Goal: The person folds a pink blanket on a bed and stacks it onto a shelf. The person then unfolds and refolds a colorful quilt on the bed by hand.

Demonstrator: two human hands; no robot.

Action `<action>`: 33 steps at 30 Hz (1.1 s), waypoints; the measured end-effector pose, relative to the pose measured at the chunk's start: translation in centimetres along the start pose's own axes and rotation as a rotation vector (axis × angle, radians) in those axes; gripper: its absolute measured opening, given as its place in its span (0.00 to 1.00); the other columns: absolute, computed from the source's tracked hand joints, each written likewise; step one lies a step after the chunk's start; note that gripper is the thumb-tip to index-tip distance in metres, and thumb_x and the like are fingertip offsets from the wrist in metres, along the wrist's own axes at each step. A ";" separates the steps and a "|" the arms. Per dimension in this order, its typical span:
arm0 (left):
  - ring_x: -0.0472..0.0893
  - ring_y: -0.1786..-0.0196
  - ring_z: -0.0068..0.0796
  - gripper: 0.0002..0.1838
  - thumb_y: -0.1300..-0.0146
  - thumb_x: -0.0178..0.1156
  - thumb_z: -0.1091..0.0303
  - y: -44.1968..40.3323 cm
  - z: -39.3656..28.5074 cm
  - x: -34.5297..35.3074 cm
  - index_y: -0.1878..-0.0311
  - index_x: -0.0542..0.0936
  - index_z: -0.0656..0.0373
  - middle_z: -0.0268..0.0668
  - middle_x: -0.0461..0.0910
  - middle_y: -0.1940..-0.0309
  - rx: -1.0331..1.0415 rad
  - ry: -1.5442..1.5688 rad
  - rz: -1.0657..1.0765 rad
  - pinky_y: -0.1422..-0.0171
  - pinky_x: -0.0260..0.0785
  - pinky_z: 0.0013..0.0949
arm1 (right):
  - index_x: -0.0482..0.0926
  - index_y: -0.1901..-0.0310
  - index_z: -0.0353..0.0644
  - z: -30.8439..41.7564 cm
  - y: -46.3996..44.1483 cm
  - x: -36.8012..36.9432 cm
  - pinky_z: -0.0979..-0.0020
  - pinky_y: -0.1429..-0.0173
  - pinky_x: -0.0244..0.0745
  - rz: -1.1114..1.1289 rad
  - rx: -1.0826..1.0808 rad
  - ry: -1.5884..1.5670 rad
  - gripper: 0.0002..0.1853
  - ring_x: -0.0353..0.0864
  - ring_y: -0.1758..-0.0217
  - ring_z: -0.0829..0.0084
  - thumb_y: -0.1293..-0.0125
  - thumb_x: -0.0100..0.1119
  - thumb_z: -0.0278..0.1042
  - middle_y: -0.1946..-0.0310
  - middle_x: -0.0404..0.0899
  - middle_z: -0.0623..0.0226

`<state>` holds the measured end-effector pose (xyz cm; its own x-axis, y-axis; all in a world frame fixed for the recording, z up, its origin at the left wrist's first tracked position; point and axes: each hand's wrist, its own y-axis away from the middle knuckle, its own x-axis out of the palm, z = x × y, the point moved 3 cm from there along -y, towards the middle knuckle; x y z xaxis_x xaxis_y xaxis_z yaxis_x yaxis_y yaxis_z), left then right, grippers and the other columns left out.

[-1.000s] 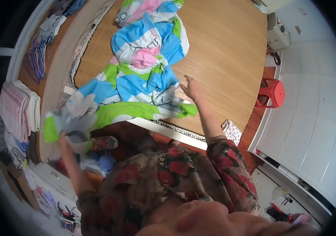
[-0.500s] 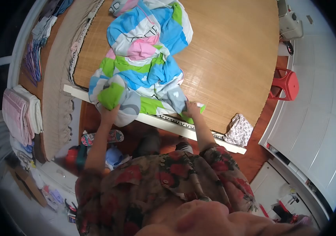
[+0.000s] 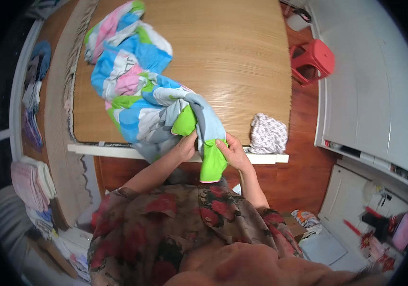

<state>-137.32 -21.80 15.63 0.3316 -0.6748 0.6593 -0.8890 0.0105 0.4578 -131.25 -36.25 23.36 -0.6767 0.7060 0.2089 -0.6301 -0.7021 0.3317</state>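
Observation:
A crumpled duvet cover [image 3: 139,107] in blue, green, pink, white and grey patches lies along the left part of the bed mat [image 3: 223,57]. Its near end is gathered over the bed's front edge, with a green corner hanging down toward me. My right hand [image 3: 235,151] pinches that green corner, thumb on top. Close beside it, my left hand [image 3: 188,147] is closed on the bunched cloth; the fabric hides some of its fingers. A small white patterned cloth [image 3: 268,133] lies on the mat's near right corner.
The white bed frame edge [image 3: 266,158] runs in front of me. A red stool [image 3: 313,62] stands right of the bed, near white cabinets [image 3: 371,90]. Folded pink and white textiles [image 3: 31,178] are stacked on the left.
Both hands have come together at the front edge, drawing the duvet cover's near end inward and up. The green corner now hangs between them. My view has shifted to the right.

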 end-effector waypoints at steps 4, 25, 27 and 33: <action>0.70 0.39 0.30 0.29 0.31 0.45 0.45 -0.8 0.5 11.6 0.35 0.63 0.54 0.34 0.70 0.40 -0.172 0.176 0.247 0.34 0.63 0.38 | 0.75 0.48 0.35 4.6 6.0 -5.8 0.76 0.51 0.71 -0.165 -0.234 0.028 0.14 0.74 0.56 0.82 0.32 0.51 0.31 0.60 0.80 0.69; 0.81 0.75 0.37 0.18 0.42 0.54 0.55 -4.2 -2.7 20.3 0.76 0.78 0.61 0.41 0.80 0.79 -0.171 0.172 -0.205 0.66 0.78 0.36 | 0.72 0.45 0.37 4.5 19.3 -20.9 0.67 0.61 0.72 -0.373 -0.165 0.614 0.19 0.77 0.69 0.66 0.37 0.55 0.32 0.70 0.77 0.58; 0.81 0.75 0.37 0.17 0.42 0.55 0.55 -4.6 -1.5 19.5 0.76 0.78 0.60 0.40 0.80 0.79 -0.153 0.189 -0.232 0.67 0.77 0.36 | 0.73 0.46 0.36 2.7 20.7 -22.8 0.68 0.62 0.72 -0.412 -0.073 0.582 0.18 0.76 0.70 0.67 0.37 0.55 0.32 0.72 0.77 0.58; 0.80 0.77 0.35 0.16 0.41 0.55 0.56 -7.1 0.4 19.0 0.76 0.78 0.58 0.39 0.79 0.80 -0.104 0.220 -0.240 0.70 0.76 0.36 | 0.74 0.47 0.35 -1.0 24.7 -29.2 0.70 0.63 0.71 -0.482 0.097 0.480 0.18 0.76 0.71 0.72 0.37 0.55 0.33 0.76 0.75 0.61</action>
<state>-124.82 -34.95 24.66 0.5982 -0.4915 0.6329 -0.7437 -0.0464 0.6669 -127.46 -74.27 24.49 -0.4368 0.8025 -0.4064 -0.8817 -0.2924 0.3703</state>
